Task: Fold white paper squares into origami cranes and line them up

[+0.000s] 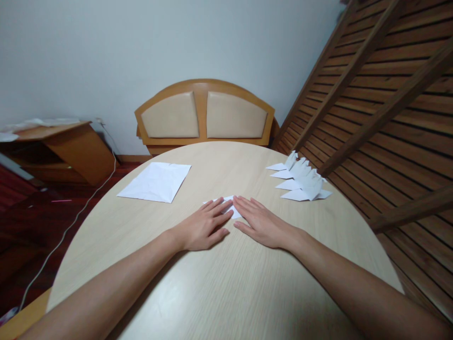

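A small folded piece of white paper (pixel 236 213) lies flat near the middle of the round table, mostly covered by my hands. My left hand (pixel 205 224) rests on its left part with the fingers stretched out. From the other side my right hand (pixel 262 223) lies on the paper's right part, fingers extended and fairly close together. The fingertips of both hands almost meet over the paper. Its full outline and folds are hidden under them.
White paper sheets (pixel 155 182) lie at the table's left. Several folded white paper figures (pixel 300 182) stand in a row at the right edge. Beyond the pale round table (pixel 219 293) are a wooden headboard (pixel 200 87), a slatted wooden panel (pixel 389 118) and a low cabinet (pixel 81 146).
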`<state>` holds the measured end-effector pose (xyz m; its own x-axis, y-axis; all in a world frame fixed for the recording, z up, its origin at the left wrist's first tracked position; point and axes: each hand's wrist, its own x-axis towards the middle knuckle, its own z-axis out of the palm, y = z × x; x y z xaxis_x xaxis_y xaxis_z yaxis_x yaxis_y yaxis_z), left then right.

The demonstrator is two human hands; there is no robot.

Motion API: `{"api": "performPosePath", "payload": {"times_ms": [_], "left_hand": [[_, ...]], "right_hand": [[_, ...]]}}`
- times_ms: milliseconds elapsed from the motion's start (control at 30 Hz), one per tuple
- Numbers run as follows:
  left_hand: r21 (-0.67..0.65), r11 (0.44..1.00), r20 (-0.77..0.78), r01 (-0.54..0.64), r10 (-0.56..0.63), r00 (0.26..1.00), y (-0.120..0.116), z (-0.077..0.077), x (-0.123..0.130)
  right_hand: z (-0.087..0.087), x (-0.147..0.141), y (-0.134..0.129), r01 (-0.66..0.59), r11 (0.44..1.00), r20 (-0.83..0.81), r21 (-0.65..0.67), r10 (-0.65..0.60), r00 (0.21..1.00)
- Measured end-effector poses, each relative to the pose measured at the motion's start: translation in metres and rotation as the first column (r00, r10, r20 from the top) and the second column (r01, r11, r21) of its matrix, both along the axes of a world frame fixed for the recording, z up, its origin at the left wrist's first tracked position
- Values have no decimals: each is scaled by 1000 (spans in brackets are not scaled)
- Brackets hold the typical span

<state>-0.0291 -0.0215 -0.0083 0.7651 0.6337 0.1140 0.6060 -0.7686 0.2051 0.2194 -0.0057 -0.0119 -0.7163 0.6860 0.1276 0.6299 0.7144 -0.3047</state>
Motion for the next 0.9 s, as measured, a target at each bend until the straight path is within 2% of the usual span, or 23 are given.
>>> {"api": "performPosePath", "payload": {"times_ms": [167, 467, 767, 833, 900], "left_hand": [[6, 1000, 8, -25, 25, 1000, 0, 0, 1], [10, 995, -19, -100, 100, 995, -2, 2, 3], [63, 969, -22, -239, 240, 970, -1, -1, 5], [69, 976, -21, -204, 206, 978, -2, 0, 4], [50, 993, -27, -108, 110, 994, -1, 0, 4]], "right_hand": [[3, 1, -5, -37, 999, 48, -26, 38, 998], [6, -1, -9, -7, 998, 117, -59, 14, 993], [6, 0, -9, -13, 999, 73, -49, 16, 997], [6, 0, -9, -11, 998, 81, -55, 15, 997], [4, -1, -9, -16, 998, 79, -55, 20, 997]]}}
